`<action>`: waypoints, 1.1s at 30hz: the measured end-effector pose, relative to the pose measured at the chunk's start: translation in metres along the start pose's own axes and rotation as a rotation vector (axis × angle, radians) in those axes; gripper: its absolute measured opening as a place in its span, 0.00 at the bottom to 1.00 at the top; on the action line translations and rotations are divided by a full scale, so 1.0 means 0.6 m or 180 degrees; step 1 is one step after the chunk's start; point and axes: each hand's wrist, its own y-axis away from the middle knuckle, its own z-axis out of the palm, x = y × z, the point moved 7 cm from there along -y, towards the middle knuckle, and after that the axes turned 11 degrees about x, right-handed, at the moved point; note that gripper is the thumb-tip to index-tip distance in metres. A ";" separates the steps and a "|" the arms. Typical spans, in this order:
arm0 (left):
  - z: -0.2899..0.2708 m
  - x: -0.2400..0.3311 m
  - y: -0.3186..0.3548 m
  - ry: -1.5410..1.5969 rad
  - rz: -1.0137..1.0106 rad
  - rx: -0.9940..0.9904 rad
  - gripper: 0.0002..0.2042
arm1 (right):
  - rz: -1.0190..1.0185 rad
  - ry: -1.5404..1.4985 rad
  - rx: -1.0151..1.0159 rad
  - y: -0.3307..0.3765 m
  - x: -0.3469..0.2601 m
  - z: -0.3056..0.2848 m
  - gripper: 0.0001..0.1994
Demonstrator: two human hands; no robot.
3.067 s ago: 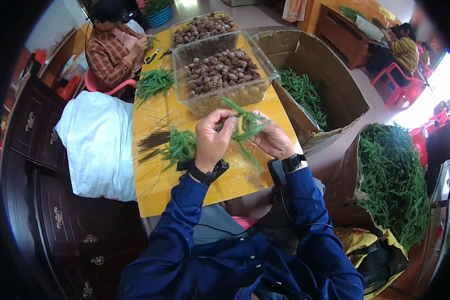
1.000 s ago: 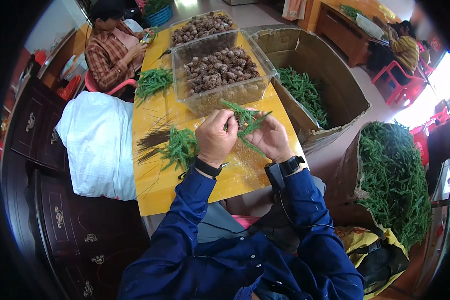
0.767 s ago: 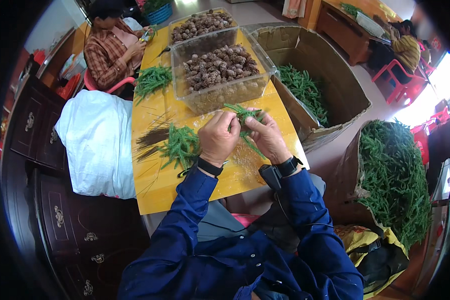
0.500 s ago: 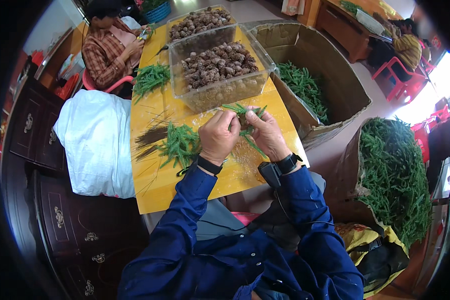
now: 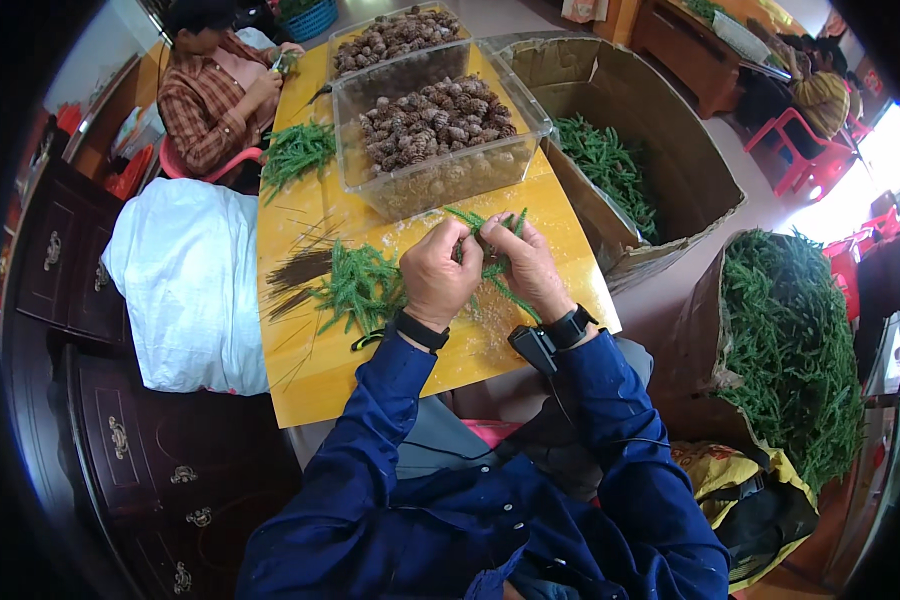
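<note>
Over the yellow table, both my hands are closed on one green artificial pine sprig. My left hand pinches it from the left, thumb against curled fingers. Thumb and fingers of my right hand press on its middle, with green tips sticking out above and below. What lies between the fingertips is mostly hidden. Left of my left hand lies a small pile of green sprigs. Thin brown wires are spread beside that pile. A black-handled tool lies partly under my left wrist.
Clear plastic bins of pine cones stand at the table's far side, near another sprig pile. Cardboard boxes with greenery stand to the right. A white sack is at left. A co-worker sits far left.
My hands stay close together at the same spot, with the fingers shifted slightly on the sprig. The co-worker's hands at far left have moved a little.
</note>
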 end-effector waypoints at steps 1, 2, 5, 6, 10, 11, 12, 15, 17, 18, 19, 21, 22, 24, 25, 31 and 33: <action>0.000 -0.002 0.000 -0.0040 -0.0051 -0.0027 0.05 | -0.0051 0.0090 0.0014 -0.001 -0.001 -0.002 0.08; -0.002 -0.002 -0.002 -0.0088 -0.0101 -0.0047 0.04 | -0.0099 0.0180 0.0017 -0.002 -0.003 0.000 0.08; -0.003 -0.003 -0.002 -0.0056 -0.0108 -0.0077 0.04 | -0.0176 0.0141 0.0065 0.000 -0.008 0.002 0.08; -0.003 -0.002 -0.001 0.0026 -0.0062 -0.0091 0.04 | -0.0208 0.0008 0.0113 0.001 -0.011 0.002 0.09; -0.007 0.001 0.000 -0.0071 -0.0070 -0.0250 0.09 | -0.0197 -0.0071 0.0168 0.003 -0.021 -0.002 0.10; -0.007 0.000 0.000 -0.0160 -0.0098 -0.0327 0.11 | -0.0175 -0.0047 0.0175 0.003 -0.023 -0.003 0.10; -0.009 0.004 -0.004 -0.0155 -0.0106 -0.0327 0.11 | -0.0173 -0.0040 0.0181 0.003 -0.025 -0.005 0.10; -0.035 0.045 -0.022 -0.0367 0.0603 0.0084 0.18 | -0.0412 0.0516 0.0194 0.001 -0.035 -0.008 0.11; -0.042 0.063 -0.033 -0.0461 0.0885 0.0030 0.19 | -0.0341 0.0595 0.0099 0.001 -0.033 -0.006 0.11; -0.043 0.074 -0.037 -0.0551 0.1177 -0.0023 0.20 | -0.0281 0.0670 0.0003 0.002 -0.031 -0.003 0.12; -0.043 0.081 -0.036 -0.0639 0.1469 -0.0077 0.20 | -0.0220 0.0746 -0.0092 0.003 -0.028 0.000 0.12; -0.037 0.056 -0.038 -0.0530 0.1444 -0.0265 0.19 | -0.0208 0.0771 -0.0145 0.005 -0.027 0.002 0.13; -0.033 0.047 -0.042 -0.0432 0.1428 -0.0446 0.17 | -0.0201 0.0790 -0.0214 0.007 -0.027 0.007 0.13; -0.028 0.037 -0.043 -0.0344 0.1400 -0.0627 0.16 | -0.0180 0.0809 -0.0289 0.009 -0.027 0.015 0.13; -0.028 0.033 -0.042 -0.0256 0.1351 -0.0693 0.14 | -0.0198 0.0883 -0.0305 0.010 -0.029 0.018 0.13; -0.009 -0.008 -0.040 0.0270 0.0787 -0.1240 0.08 | -0.0314 0.1584 -0.0449 0.005 -0.029 0.009 0.15; -0.007 -0.013 -0.046 0.0386 0.0752 -0.1323 0.08 | -0.0297 0.1575 -0.0488 0.008 -0.033 0.010 0.15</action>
